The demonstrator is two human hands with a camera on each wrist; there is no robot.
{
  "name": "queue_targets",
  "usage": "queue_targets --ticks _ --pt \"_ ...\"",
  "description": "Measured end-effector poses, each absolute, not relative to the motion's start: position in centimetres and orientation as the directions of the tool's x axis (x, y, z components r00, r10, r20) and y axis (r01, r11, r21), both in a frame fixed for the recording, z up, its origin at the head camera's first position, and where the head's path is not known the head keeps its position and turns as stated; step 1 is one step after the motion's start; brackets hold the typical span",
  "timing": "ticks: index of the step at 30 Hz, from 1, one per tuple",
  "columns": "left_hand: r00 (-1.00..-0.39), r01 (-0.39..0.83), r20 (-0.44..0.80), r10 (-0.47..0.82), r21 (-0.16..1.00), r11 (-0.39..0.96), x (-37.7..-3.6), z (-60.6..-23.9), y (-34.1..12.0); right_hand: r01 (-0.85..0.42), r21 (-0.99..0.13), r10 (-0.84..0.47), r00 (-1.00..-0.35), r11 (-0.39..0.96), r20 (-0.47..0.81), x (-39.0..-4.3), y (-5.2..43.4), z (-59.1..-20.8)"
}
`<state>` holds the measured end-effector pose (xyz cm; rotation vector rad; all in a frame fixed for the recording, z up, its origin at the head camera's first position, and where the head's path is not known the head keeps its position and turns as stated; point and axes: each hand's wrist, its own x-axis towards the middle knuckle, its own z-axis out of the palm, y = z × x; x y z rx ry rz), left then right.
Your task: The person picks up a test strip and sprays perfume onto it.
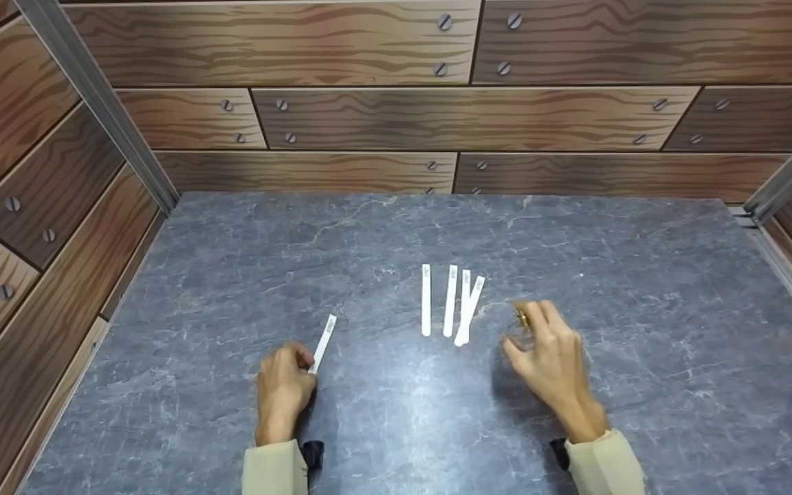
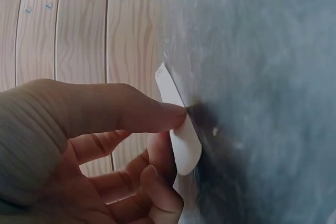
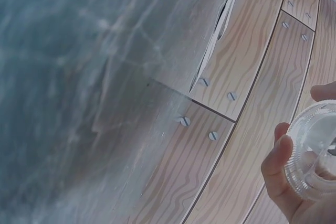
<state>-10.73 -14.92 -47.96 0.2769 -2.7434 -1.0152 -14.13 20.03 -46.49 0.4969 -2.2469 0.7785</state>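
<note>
My left hand pinches a narrow white strip between thumb and fingers, at the left of the table. In the left wrist view, one end of the strip is rounded and lies below the thumb; the far end carries small print. My right hand grips a small round clear plastic container with a ribbed rim, thumb and fingers on opposite sides. Something dark shows inside it at the frame's edge, and a gold-coloured bit shows between the fingers in the head view. Several white strips lie between the hands.
One strip lies by itself on the grey marbled table; another strip lies to its right, next to two that overlap at their rounded ends. Wood-patterned walls with metal corner posts stand around the table.
</note>
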Motion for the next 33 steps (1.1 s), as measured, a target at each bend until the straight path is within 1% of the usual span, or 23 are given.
queue_targets --ticks 2,5,10,13,18,22,33 --pt "-0.962 -0.076 0.151 -0.226 0.648 0.758 -10.7 -48.1 -14.8 -0.542 -0.386 -0.126 -0.685 0.747 0.718 -14.1 20.1 -46.5" --pt "-0.968 -0.046 0.160 -0.192 0.640 0.767 -10.7 -48.2 -14.7 -0.541 -0.384 -0.127 -0.685 0.748 0.717 -14.1 20.0 -46.5" --pt "-0.985 -0.038 0.098 -0.140 0.671 0.740 -10.6 -48.2 -14.6 -0.541 -0.392 -0.126 -0.689 0.744 0.713 -14.1 20.0 -46.4" --pt "-0.991 -0.028 0.069 -0.114 0.725 0.688 -10.6 -48.1 -14.5 -0.544 -0.398 -0.127 -0.692 0.739 0.711 -14.2 20.0 -46.2" --pt "-0.993 0.007 0.074 -0.090 0.809 0.588 -10.7 -48.0 -14.1 -0.544 -0.399 -0.129 -0.694 0.738 0.709 -14.3 19.9 -46.1" --pt "-0.995 0.009 0.056 -0.077 0.864 0.503 -10.8 -47.9 -13.6 -0.539 -0.401 -0.124 -0.696 0.740 0.707 -14.3 19.9 -46.2" --pt "-0.999 0.021 0.034 -0.036 0.946 0.323 -11.0 -47.9 -11.0 -0.549 -0.400 -0.128 -0.690 0.734 0.712 -14.2 19.8 -46.2"
